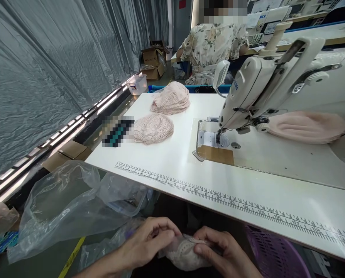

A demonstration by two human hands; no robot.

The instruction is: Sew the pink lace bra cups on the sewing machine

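Note:
Below the table's front edge, my left hand (147,241) and my right hand (224,251) are both closed on a small pale pink lace piece (182,253), pinching it between fingers and thumbs. Beside my left hand lies a crumpled clear plastic bag (71,204). On the white sewing table (172,162) rest two stacks of pink lace pieces (153,128) (171,98). A white sewing machine (265,88) stands to the right, with its needle (218,137) over the metal plate.
A printed ruler (233,200) runs along the table's front edge. Pink fabric (305,126) lies under the machine arm. A purple basket (276,255) sits below at right. A person in a floral top (214,50) works at the back. Cardboard boxes (152,60) stand by the plastic curtain.

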